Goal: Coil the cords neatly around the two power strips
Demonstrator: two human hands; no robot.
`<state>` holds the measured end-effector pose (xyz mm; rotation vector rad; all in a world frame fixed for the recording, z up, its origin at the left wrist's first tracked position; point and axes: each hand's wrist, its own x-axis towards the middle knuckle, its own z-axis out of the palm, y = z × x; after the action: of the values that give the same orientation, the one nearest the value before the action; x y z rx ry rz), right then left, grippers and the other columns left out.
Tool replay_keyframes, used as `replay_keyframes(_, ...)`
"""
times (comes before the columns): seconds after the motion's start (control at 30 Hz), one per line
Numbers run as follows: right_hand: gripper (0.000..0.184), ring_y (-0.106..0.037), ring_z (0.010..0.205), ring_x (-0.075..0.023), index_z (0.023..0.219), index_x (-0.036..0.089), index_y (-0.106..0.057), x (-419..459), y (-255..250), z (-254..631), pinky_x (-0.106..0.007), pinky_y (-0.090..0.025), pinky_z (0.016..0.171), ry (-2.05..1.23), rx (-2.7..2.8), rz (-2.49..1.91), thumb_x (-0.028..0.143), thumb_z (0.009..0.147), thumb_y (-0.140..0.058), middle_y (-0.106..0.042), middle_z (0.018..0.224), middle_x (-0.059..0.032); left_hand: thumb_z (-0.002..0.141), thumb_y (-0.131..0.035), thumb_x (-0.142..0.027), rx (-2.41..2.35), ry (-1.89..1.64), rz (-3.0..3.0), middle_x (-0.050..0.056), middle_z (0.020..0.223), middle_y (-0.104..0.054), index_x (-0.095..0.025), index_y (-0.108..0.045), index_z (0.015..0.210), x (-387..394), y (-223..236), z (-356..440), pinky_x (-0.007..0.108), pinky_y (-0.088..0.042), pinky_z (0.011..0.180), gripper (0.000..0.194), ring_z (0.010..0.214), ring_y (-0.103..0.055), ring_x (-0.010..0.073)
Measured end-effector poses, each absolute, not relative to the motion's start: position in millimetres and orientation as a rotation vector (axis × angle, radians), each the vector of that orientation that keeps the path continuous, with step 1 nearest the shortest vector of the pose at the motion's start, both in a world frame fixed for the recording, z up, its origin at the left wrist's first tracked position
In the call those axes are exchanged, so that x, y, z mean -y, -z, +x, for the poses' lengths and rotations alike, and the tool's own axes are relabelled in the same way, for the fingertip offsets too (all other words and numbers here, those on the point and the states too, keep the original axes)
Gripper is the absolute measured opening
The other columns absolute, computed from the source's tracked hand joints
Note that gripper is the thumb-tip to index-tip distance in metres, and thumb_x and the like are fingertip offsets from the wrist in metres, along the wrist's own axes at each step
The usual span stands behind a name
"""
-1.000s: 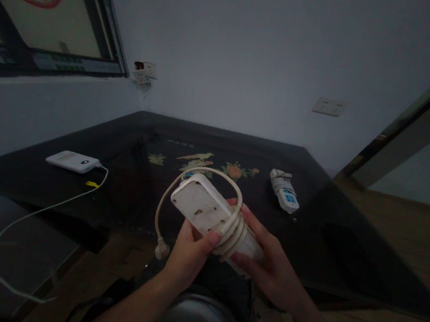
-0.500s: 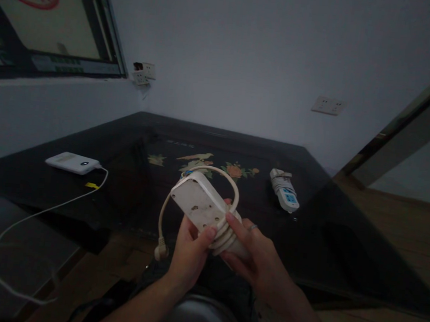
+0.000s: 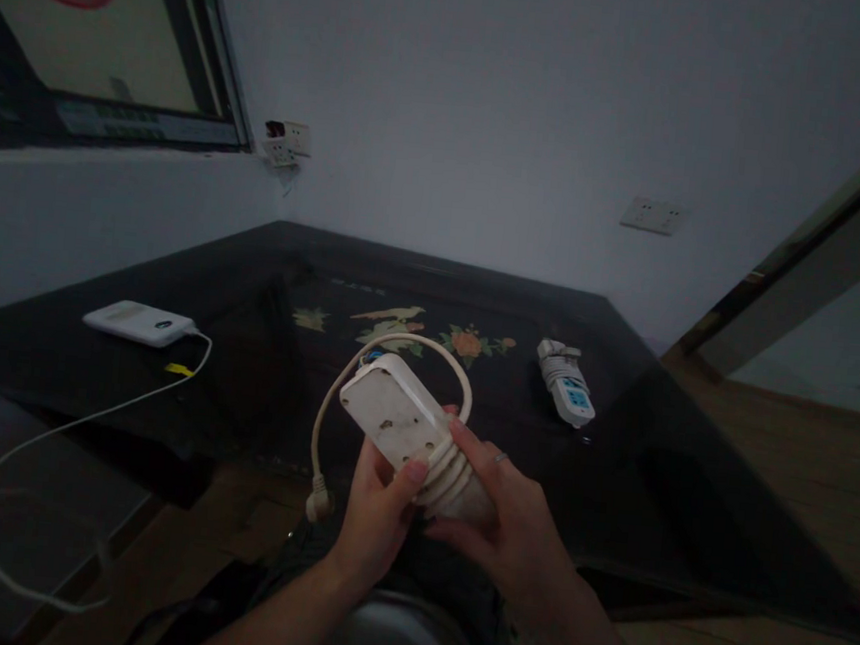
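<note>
A white power strip (image 3: 393, 410) is held above the near edge of the dark table, its scuffed back facing me. Its cream cord (image 3: 450, 473) is wound several times around the lower part, and a loose loop arches over the top. From that loop the plug (image 3: 319, 502) hangs free on the left. My left hand (image 3: 377, 514) is closed on the strip from below, thumb pressed on the coils. My right hand (image 3: 508, 510) grips the strip's lower end, with fingers on the wound cord; its ring finger area carries a ring.
On the dark table (image 3: 259, 388) a white power bank (image 3: 138, 323) lies left, its white cable (image 3: 75, 422) trailing over the edge. A second power strip (image 3: 567, 387) with its cord wrapped lies right. Wall sockets (image 3: 651, 215) are behind, and a window is at left.
My right hand has shifted slightly on the lower end, with its thumb lower. The cord loop and hanging plug have moved a little left. My left hand keeps its hold.
</note>
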<state>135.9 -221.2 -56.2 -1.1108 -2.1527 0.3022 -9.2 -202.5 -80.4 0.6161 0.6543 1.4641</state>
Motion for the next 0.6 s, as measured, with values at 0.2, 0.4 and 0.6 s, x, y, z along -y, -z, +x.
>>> replay_keyframes(0.2,0.078,-0.067,0.095,-0.023,0.144,0.032,-0.029,218,61,132,-0.03,-0.057,0.073,-0.292,2.062,-1.1,0.057,0.078,-0.061,-0.066,0.111,-0.0079,0.047,-0.088,-0.041,-0.754,-1.45,0.573,0.005,0.093,-0.072,-0.018,-0.059,0.103,208,79,-10,0.032,-0.055,0.078,0.066,0.086,-0.068,0.0217)
replay_keyframes(0.4,0.075,-0.069,0.087,-0.0221,0.14,0.029,-0.04,220,64,130,-0.028,-0.058,0.071,-0.241,1.984,-1.049,0.054,0.075,-0.067,-0.069,0.099,-0.0068,0.057,-0.083,-0.044,-0.725,-1.416,0.751,0.009,0.102,-0.07,-0.019,-0.059,0.106,211,86,-15,0.038,-0.053,0.085,0.06,0.095,-0.066,0.0254)
replay_keyframes(0.6,0.071,-0.069,0.077,-0.0174,0.141,0.033,-0.039,230,57,141,-0.023,-0.056,0.063,-0.142,1.925,-0.972,0.052,0.078,-0.065,-0.069,0.096,-0.0035,0.069,-0.072,-0.054,-0.461,-1.084,1.665,0.015,0.131,-0.055,-0.022,-0.051,0.131,174,82,-59,0.048,-0.038,0.106,0.074,0.126,-0.048,0.0334)
